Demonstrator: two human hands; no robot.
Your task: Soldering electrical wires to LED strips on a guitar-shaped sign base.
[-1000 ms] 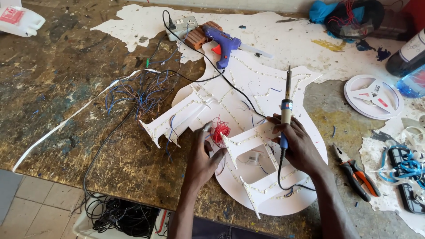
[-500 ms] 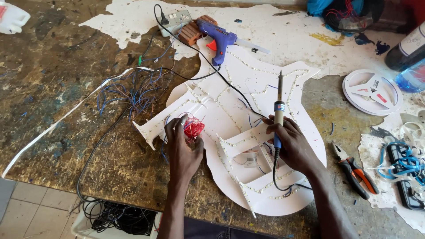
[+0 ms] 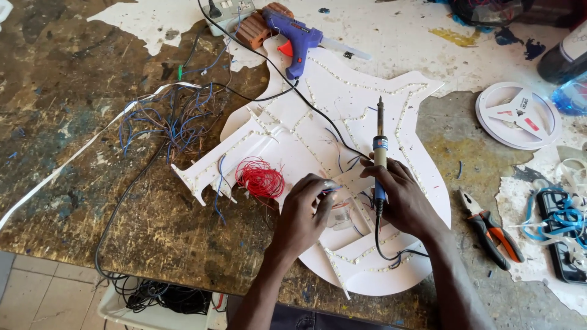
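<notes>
My right hand (image 3: pixel 403 198) grips a soldering iron (image 3: pixel 380 150) by its blue handle, with the tip pointing up and away from me. Its black cord runs across the white guitar-shaped board (image 3: pixel 367 91), which is lined with strips of small lights. My left hand (image 3: pixel 304 211) rests on the board just left of the right hand, its fingertips pinched on a small bluish wire piece (image 3: pixel 334 186). A small clear round container (image 3: pixel 341 216) sits between the hands. A coil of thin red wire (image 3: pixel 260 178) lies on the board to the left of my left hand.
A blue glue gun (image 3: pixel 298 38) and a power strip (image 3: pixel 230 8) lie at the far edge. Loose blue wires (image 3: pixel 165 122) spread to the left. Red-handled pliers (image 3: pixel 491 230), a white reel (image 3: pixel 518 116) and a phone (image 3: pixel 559 235) are on the right. A bin of black cables (image 3: pixel 160 299) sits below the table edge.
My left hand put the red wire coil down on the board and moved right, close to the right hand. The soldering iron stayed upright in my right hand.
</notes>
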